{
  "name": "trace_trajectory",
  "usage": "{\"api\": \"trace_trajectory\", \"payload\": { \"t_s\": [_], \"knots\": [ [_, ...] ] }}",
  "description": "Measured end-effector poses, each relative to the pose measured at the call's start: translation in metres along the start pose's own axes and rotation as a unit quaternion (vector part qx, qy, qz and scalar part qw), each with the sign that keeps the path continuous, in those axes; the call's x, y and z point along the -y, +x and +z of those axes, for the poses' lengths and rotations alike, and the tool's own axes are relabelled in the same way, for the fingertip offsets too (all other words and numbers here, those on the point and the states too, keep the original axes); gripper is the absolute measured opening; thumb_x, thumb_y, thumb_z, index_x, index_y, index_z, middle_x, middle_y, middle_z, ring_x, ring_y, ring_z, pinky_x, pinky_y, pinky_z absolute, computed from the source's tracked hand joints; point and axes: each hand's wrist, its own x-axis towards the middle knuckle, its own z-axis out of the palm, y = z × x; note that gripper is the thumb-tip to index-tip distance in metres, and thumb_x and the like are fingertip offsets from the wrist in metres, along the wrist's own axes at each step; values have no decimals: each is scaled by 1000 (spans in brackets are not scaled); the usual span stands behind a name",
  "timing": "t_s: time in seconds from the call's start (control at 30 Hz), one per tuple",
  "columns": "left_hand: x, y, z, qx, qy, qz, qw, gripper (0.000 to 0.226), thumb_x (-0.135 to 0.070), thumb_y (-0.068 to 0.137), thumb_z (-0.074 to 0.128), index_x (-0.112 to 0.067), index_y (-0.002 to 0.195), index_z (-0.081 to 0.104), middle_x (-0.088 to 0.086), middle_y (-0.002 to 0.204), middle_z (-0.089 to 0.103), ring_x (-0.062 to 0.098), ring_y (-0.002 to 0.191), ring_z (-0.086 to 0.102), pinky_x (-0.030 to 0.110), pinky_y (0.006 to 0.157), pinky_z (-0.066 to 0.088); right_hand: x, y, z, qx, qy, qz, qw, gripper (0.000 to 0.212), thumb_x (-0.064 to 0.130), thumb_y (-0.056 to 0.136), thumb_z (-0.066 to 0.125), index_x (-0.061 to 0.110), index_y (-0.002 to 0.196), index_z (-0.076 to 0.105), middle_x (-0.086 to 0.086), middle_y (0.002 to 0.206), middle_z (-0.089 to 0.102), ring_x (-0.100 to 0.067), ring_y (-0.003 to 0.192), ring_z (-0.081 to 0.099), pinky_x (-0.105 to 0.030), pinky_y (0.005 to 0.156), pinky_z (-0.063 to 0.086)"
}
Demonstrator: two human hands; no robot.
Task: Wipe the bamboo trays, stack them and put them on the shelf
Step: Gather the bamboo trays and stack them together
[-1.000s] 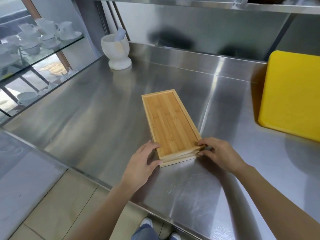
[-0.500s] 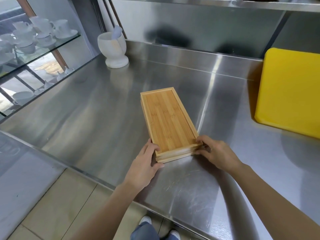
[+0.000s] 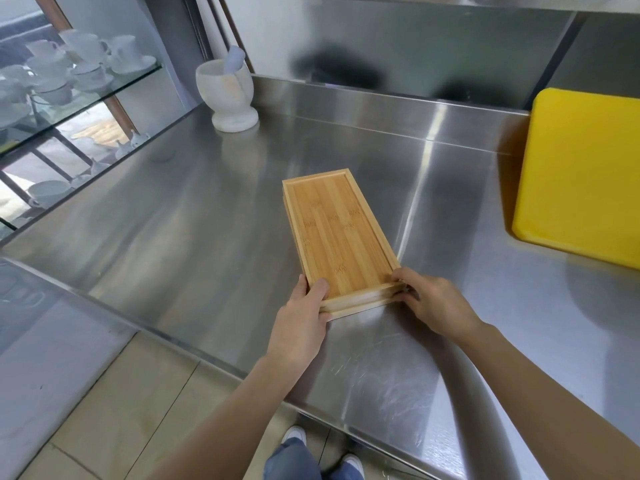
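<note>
Stainless steel runs across the whole worktop (image 3: 173,220), its raised back edge meeting a steel wall panel, and on it the stack of bamboo trays (image 3: 337,237) lies flat near the front edge, long side running away from the person. Compared with a second ago, the left hand (image 3: 304,317) has shifted from resting beside the near left corner to gripping it, thumb now over the top rim and fingers wrapped down the side; the right hand (image 3: 433,303) has kept its pinch on the near right corner, fingertips on the layered edges. The trays themselves have hardly moved on the steel and look squared up, with only slight steps visible at the near end. That suggests the stacking is finished and the person is about to lift the pile for the shelf; no cloth is in sight, so the wiping is probably done, though that cannot be confirmed. A steel shelf (image 3: 485,0) juts out overhead at the top of the view and may be the destination. Toward the back left stands a white mortar with pestle (image 3: 230,95), well apart from the trays, and a yellow cutting board (image 3: 581,174) leans at the right. Beyond the counter's left side, glass shelves (image 3: 86,98) carry white cups and saucers. Pale floor tiles and the person's shoes show below the front edge.
</note>
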Motion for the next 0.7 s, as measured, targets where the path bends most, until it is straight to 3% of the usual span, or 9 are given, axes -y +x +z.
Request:
{"api": "trace_trajectory", "payload": {
  "t_s": [0.07,0.2,0.37,0.5,0.57,0.6,0.63,0.7],
  "knots": [
    [-1,-1,1,-10,-27,1,1000,24,-3,86,57,-17,86,37,7,100,49,40,92,53,35,65,38,-1,-1,1,-7,4,1,1000,26,1,76,67,6,100,61,-17,69,67,-37,57,59,-29,52,40],
    [-3,-4,5,-3,-46,-22,999,28,0,87,54,-20,86,34,20,127,53,33,130,41,39,78,41,-2,-3,2,-10,14,23,1000,25,2,79,64,7,104,59,-18,73,68,-38,61,59,-36,53,47],
    [-1,-6,11,-31,-51,-26,998,33,1,85,58,-22,85,34,16,116,59,39,119,46,33,67,29,0,-4,4,-22,0,6,1000,26,-4,75,65,4,99,61,-18,65,67,-38,51,57,-27,49,39],
    [-2,-7,11,-34,-57,-26,997,27,-4,86,59,-22,91,40,13,122,58,36,118,49,35,73,37,-1,-6,5,-27,18,-4,999,27,-2,75,67,4,100,61,-16,66,67,-37,53,59,-28,51,43],
    [1,-9,11,-21,-70,-35,997,36,-12,85,64,-23,112,43,8,137,49,30,113,55,36,87,44,-3,-7,4,-11,69,24,997,32,13,77,70,13,107,59,-6,77,69,-26,64,65,-26,60,50],
    [2,-10,10,-8,-113,-44,993,51,-18,82,68,-25,122,37,2,139,46,24,113,55,36,93,45,-4,-7,2,3,127,65,990,36,23,77,71,20,110,56,4,84,69,-15,72,65,-17,67,51],
    [3,-10,7,3,-186,-67,980,64,-25,79,72,-29,128,31,-3,138,44,18,116,53,34,96,44,-3,-7,0,14,204,117,972,40,33,76,70,29,113,53,12,91,66,-6,79,64,-9,74,47],
    [1,-5,-5,10,-354,-165,921,76,-42,76,72,-29,135,25,-8,138,36,12,124,42,32,100,36,-2,-3,0,-1,352,227,908,49,49,73,67,31,115,51,9,102,65,-7,95,63,-17,85,46]
  ]
}}
